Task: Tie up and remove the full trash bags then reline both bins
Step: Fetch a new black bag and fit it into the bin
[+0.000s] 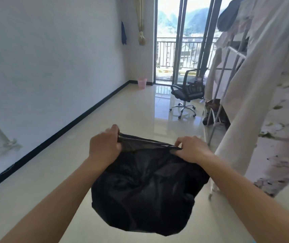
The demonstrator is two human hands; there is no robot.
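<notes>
Shiny floor tiles (131,109) lie below a black trash bag (145,190) (hanging in the air); left hand (105,144) and right hand (191,148) pinch its top edge.

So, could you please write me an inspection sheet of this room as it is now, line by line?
Surface: glossy pale floor, reflecting the daylight.
Job's things: black trash bag, held up above the floor, mouth not tied; pink bin in the far corner, too far away to tell whether it is lined.
Clutter: black office chair near the balcony door; pale cloths hanging on a rack at the right.
Hands: left hand and right hand each grip the bag's top edge, one at each end.
Cables: nothing seen.
Surroundings: white wall on the left, glass door ahead.
</notes>
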